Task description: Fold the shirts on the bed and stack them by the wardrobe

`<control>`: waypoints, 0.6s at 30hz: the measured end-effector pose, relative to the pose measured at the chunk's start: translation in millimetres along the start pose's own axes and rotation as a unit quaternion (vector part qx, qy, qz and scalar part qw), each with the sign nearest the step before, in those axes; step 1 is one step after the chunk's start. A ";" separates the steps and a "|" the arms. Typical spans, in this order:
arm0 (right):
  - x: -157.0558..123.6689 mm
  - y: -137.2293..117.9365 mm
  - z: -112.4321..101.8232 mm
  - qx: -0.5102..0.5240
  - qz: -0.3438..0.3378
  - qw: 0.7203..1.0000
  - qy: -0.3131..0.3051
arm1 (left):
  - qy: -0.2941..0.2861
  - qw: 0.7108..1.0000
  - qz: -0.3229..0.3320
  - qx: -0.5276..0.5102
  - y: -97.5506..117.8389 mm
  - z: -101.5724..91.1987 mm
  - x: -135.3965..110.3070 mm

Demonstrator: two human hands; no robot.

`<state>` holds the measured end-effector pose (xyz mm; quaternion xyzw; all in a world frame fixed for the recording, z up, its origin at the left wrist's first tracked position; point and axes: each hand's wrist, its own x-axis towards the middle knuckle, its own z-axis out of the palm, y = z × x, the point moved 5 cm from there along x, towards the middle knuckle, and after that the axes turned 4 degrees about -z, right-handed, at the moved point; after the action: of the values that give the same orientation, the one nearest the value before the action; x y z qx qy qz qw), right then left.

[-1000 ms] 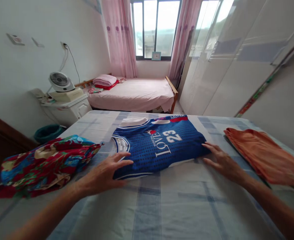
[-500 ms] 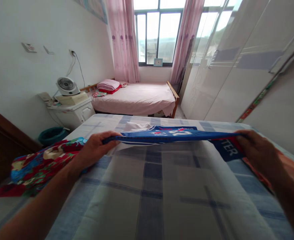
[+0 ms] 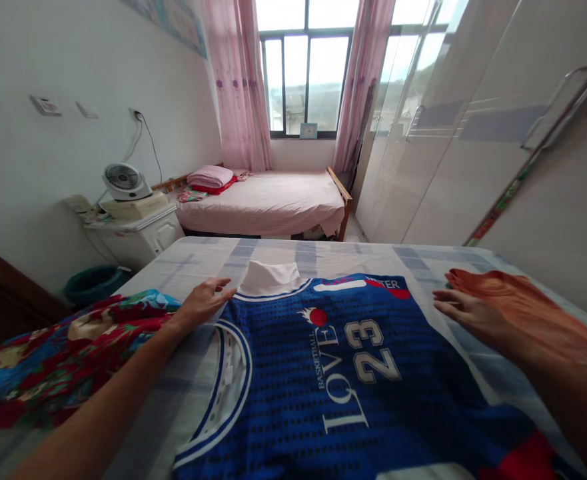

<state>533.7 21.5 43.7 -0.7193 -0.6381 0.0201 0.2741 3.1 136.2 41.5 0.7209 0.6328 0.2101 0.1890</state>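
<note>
A blue basketball jersey lies spread on the bed, sideways to me, its neck opening toward the left. White and red lettering and the number 23 show on its front. The jersey's near end runs out of view at the bottom. My left hand is just beside the jersey's far left corner, fingers apart, holding nothing. Right of the jersey's far edge, my right hand hovers with fingers extended and nothing in them. White lining shows at one armhole.
A red flowered cloth lies at the bed's left side, and an orange garment at the right. Beyond the checked bedsheet stand a pink bed, a white cabinet with a fan and a tall wardrobe.
The jersey was stretched taut between both hands; now it lies flat over the near part of the bed. Both hands have let go of it, and their fingers have opened.
</note>
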 end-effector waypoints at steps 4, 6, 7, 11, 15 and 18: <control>44.5 3.9 45.0 -0.032 0.057 0.997 -0.028 | 0.002 0.998 -0.039 0.040 -0.5 23.0 42.4; 57.0 3.9 61.8 -0.055 0.080 0.995 -0.010 | 0.009 0.998 -0.048 0.042 3.5 32.2 55.4; 60.8 2.8 68.9 -0.058 0.086 0.995 -0.005 | 0.012 0.998 -0.054 0.040 5.2 36.3 59.9; 62.5 -6.4 81.4 -0.037 0.071 0.997 -0.008 | -0.009 0.999 -0.044 -0.002 12.8 49.1 63.3; 54.6 -10.4 58.6 0.036 0.066 0.996 0.044 | 0.037 0.993 0.031 -0.104 24.1 34.1 49.4; 60.7 -10.6 31.5 0.098 0.085 0.983 0.128 | 0.129 0.982 0.071 -0.122 32.2 8.7 46.5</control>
<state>523.3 89.9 40.8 -0.7369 -0.5293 0.0136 0.4204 39.8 178.2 54.5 0.7027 0.5684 0.3897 0.1768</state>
